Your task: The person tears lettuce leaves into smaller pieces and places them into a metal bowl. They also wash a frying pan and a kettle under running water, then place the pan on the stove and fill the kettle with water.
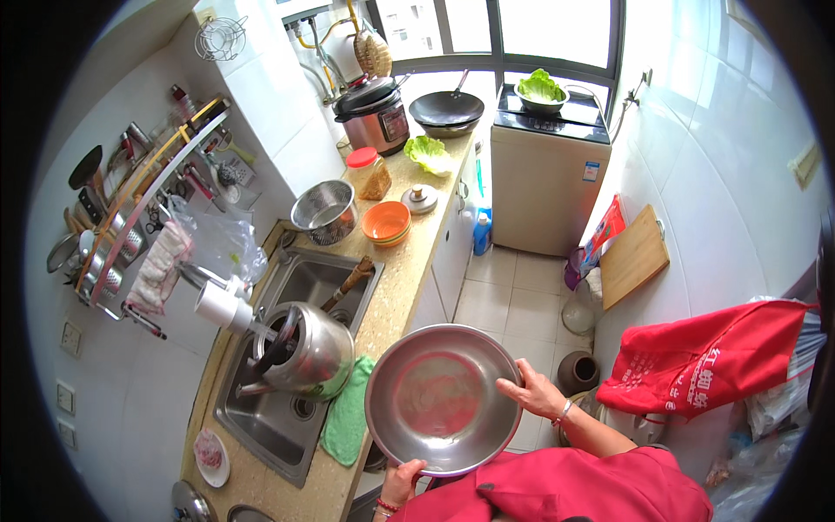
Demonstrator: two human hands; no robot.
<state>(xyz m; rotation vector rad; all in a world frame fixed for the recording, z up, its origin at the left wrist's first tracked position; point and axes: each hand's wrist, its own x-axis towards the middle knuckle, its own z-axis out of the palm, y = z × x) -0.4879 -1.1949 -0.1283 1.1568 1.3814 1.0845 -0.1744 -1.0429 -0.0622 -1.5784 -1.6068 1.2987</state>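
A wide stainless steel basin (440, 395) is held in front of my body, its inside facing up towards me with a reddish sheen on the bottom. My left hand (403, 481) grips the near rim, thumb over the edge. At the right rim, my right hand (536, 390) has its thumb inside and its fingers mostly hidden behind the wall. To the left, a metal kettle (316, 352) rests tilted over the double sink (261, 424), below a white faucet attachment (222, 305). Water seems to run from it into the kettle. A green cloth (347, 414) drapes over the counter beside the basin.
Along the counter (391, 287) stand a perforated steel pot (324, 212), orange bowls (386, 223), a red-lidded jar (367, 175), a pressure cooker (372, 117) and a wok (447, 109). A washing machine (548, 189) stands behind. Right, a cutting board (634, 258) leans on the wall near a brown jar (578, 372).
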